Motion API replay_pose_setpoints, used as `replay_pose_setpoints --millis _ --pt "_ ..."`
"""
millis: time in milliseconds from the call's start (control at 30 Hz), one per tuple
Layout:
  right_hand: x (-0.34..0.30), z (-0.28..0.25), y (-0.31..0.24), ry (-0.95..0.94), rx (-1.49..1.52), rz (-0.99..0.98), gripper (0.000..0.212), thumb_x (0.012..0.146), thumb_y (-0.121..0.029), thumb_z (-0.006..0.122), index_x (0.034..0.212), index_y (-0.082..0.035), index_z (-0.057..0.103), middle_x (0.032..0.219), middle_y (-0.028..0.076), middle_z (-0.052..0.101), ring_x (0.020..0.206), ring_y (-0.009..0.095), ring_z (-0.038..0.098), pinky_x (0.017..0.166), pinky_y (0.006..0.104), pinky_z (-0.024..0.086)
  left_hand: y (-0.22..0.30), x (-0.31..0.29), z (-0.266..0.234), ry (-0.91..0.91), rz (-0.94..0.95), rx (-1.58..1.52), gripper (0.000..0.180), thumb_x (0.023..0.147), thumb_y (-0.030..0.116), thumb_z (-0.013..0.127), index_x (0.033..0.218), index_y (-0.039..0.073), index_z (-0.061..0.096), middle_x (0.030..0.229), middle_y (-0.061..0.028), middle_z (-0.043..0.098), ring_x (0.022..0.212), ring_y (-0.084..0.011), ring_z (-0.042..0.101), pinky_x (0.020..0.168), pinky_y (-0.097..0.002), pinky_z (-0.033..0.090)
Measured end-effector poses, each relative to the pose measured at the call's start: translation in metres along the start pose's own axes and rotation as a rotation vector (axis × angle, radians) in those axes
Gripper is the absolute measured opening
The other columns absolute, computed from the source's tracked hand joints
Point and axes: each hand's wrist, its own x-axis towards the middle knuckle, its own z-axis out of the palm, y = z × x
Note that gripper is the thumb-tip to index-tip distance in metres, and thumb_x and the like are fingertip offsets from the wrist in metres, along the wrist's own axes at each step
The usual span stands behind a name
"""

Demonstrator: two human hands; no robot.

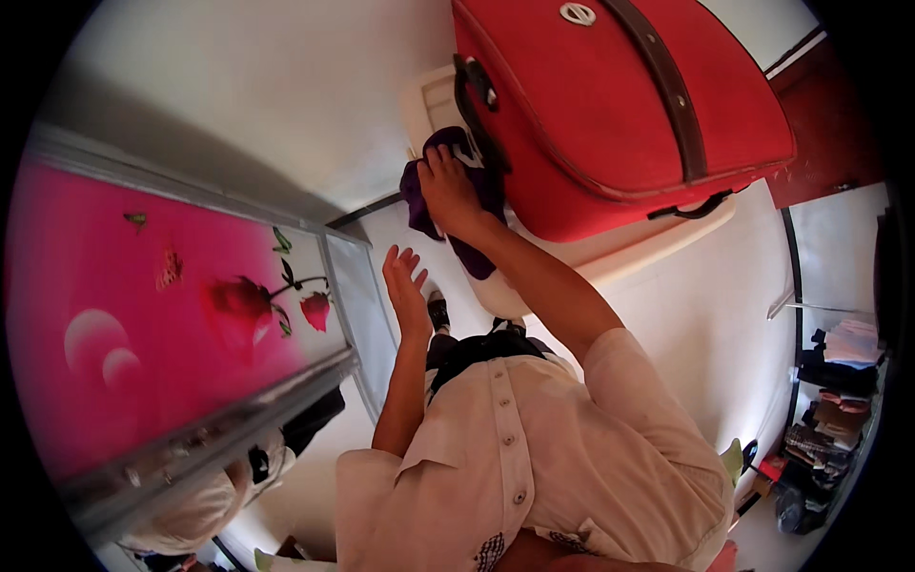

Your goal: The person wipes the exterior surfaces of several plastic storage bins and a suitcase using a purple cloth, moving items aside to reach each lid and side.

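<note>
My right hand [450, 197] rests on a dark purple cloth item [416, 197] with a white mark, its fingers curled over the fabric. Part of that cloth hangs down below my wrist, and whether it is a cap or a garment I cannot tell. Right beside it stands a big red suitcase [591, 124] with a brown strap and black handles. The suitcase lies on a cream plastic stand [624, 270], and the cloth is at the stand's left edge. Lower and to the left, my left hand [408, 297] is raised with its fingers apart, holding nothing.
A cabinet [181, 286] with a pink, rose-printed front and metal frame stands close on my left. Shelves hold piles of folded clothes [843, 381] at the far right. A dark reddish-brown panel [824, 124] stands behind the suitcase. My shoes [437, 311] show on the pale floor.
</note>
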Motion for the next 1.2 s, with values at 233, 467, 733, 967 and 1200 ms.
replay_pose_setpoints --millis 233,467,733,967,1200 --pt "0.109 0.044 0.038 0.105 -0.067 0.220 0.037 0.083 -0.006 0.056 0.118 0.005 0.051 0.131 0.028 0.044 0.127 0.044 0.041 0.104 0.0484 0.038 0.010 0.069 -0.046 -0.079 -0.108 -0.021 0.055 0.104 0.042 0.037 0.144 0.006 0.033 0.132 -0.0181 0.051 0.118 -0.0268 0.054 0.096 -0.0399 0.047" --pt "0.184 0.069 0.058 0.199 -0.119 0.359 0.050 0.073 -0.009 0.066 0.121 -0.003 0.054 0.130 0.024 0.046 0.127 0.041 0.038 0.101 0.0563 0.035 0.023 0.112 -0.093 -0.062 -0.132 -0.007 0.051 0.104 0.038 0.039 0.141 0.005 0.036 0.128 -0.0177 0.054 0.112 -0.0263 0.058 0.094 -0.0380 0.049" --pt "0.165 0.054 0.038 -0.279 -0.440 -0.166 0.031 0.072 -0.015 0.065 0.102 -0.006 0.069 0.109 0.007 0.063 0.122 0.029 0.047 0.106 0.0505 0.031 0.017 0.120 -0.099 -0.146 -0.180 -0.061 0.048 0.105 0.037 0.037 0.138 0.003 0.041 0.126 -0.0178 0.055 0.110 -0.0265 0.059 0.093 -0.0388 0.049" --pt "0.016 -0.017 -0.008 -0.232 -0.091 -0.135 0.037 0.078 -0.007 0.060 0.114 0.001 0.063 0.136 0.014 0.049 0.136 0.032 0.036 0.114 0.0494 0.026 0.008 0.113 -0.057 -0.283 -0.293 -0.164 0.051 0.104 0.042 0.036 0.136 0.003 0.043 0.125 -0.0169 0.056 0.110 -0.0269 0.059 0.092 -0.0388 0.049" --pt "-0.101 -0.070 -0.050 -0.318 -0.035 -0.087 0.049 0.080 -0.006 0.059 0.128 0.003 0.053 0.147 0.015 0.040 0.141 0.033 0.030 0.113 0.0499 0.027 -0.003 0.080 -0.025 -0.265 -0.366 -0.230 0.055 0.103 0.046 0.037 0.136 0.002 0.042 0.124 -0.0186 0.055 0.111 -0.0285 0.058 0.093 -0.0418 0.050"
